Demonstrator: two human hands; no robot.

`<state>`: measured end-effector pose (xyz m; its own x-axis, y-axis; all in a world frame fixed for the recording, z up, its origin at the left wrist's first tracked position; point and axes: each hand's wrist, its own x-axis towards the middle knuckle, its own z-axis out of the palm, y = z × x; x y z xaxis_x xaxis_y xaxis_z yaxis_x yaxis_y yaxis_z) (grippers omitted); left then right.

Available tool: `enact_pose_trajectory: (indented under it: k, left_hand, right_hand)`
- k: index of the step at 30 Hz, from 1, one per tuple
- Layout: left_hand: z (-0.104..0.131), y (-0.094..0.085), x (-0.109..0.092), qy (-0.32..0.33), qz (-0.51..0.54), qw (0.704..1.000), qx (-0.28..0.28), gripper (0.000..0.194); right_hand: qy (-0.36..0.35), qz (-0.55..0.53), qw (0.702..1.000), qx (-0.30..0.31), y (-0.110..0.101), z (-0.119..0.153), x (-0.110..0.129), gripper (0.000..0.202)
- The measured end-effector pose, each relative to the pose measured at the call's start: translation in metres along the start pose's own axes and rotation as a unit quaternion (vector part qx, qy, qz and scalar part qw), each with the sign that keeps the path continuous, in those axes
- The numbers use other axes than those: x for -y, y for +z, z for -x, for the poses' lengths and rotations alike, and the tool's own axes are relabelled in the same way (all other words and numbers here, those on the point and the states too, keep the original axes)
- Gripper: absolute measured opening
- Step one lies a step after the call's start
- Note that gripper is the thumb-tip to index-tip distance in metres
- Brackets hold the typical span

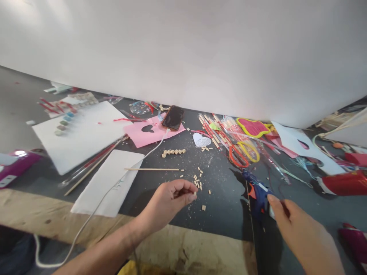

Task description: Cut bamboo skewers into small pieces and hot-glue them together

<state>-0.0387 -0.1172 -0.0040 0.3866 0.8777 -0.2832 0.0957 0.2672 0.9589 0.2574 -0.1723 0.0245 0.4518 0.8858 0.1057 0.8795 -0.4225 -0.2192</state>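
Note:
My left hand [174, 196] is closed in a pinch on a short wooden stick piece [195, 193], just above the dark table. Several similar cut pieces [197, 183] lie scattered beneath and beyond its fingertips. On the right, my right hand [301, 229] has its thumb against a blue glue gun [259, 193] with an orange trigger; its other fingers are partly hidden. A row of joined wooden pieces [173, 152] lies beyond my left hand. Nearer, a long thin stick [153, 169] rests partly across a white paper [107, 191]. A small paper heart [201, 140] lies past the pieces.
A phone [173, 117] with a white cable [104, 196] rests on pink paper [137, 133]. Orange-handled scissors [238, 156] and yellow-handled scissors [249, 151] lie near bundled sticks [210, 128]. A white sheet [83, 137] occupies the left; a red can [345, 182] lies at right.

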Motion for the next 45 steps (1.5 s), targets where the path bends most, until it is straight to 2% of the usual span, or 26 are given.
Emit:
enact_pose_trajectory:
  k: [1,2,3,5,6,9,12,18,25,30,45]
  left_hand:
    - [0.0,0.0,0.001,0.0,-0.004,1.0,0.002,0.016]
    - [0.0,0.0,0.003,-0.001,-0.007,1.0,0.005,0.016]
    - [0.0,0.001,0.004,-0.002,-0.009,1.0,0.006,0.016]
    - [0.0,0.002,0.004,-0.005,-0.012,1.0,0.008,0.016]
    - [0.0,0.003,0.004,-0.006,-0.011,1.0,0.008,0.016]
    - [0.0,0.004,0.004,-0.009,-0.005,1.0,0.008,0.016]
    - [0.001,0.004,0.003,-0.005,-0.004,1.0,0.014,0.016]
    - [0.002,0.003,0.005,-0.001,-0.004,1.0,0.017,0.016]
    - [0.003,0.006,0.005,-0.015,0.034,0.999,0.03,0.017]
    - [0.004,0.008,0.004,-0.006,0.048,0.998,0.04,0.018]
    - [0.009,0.015,0.005,-0.017,0.071,0.996,0.049,0.018]
  right_hand:
    - [-0.008,0.033,0.999,-0.007,-0.002,0.006,0.006,0.035]
    - [-0.039,0.029,0.998,-0.04,-0.002,0.013,0.014,0.032]
    - [-0.097,-0.009,0.994,-0.048,0.001,0.02,0.023,0.03]
    - [-0.218,-0.099,0.971,0.002,0.013,0.033,0.044,0.024]
    - [-0.257,-0.127,0.957,0.033,0.022,0.039,0.054,0.019]
    - [-0.311,-0.141,0.937,0.076,0.047,0.052,0.077,0.017]
    - [-0.316,-0.123,0.937,0.082,0.058,0.055,0.086,0.017]
    - [-0.313,-0.121,0.937,0.097,0.056,0.053,0.09,0.009]
    - [-0.311,-0.237,0.92,0.016,0.043,0.054,0.097,0.009]
    - [-0.32,-0.282,0.904,-0.009,0.034,0.055,0.104,0.009]
    - [-0.327,-0.285,0.901,-0.016,0.037,0.058,0.103,0.01]
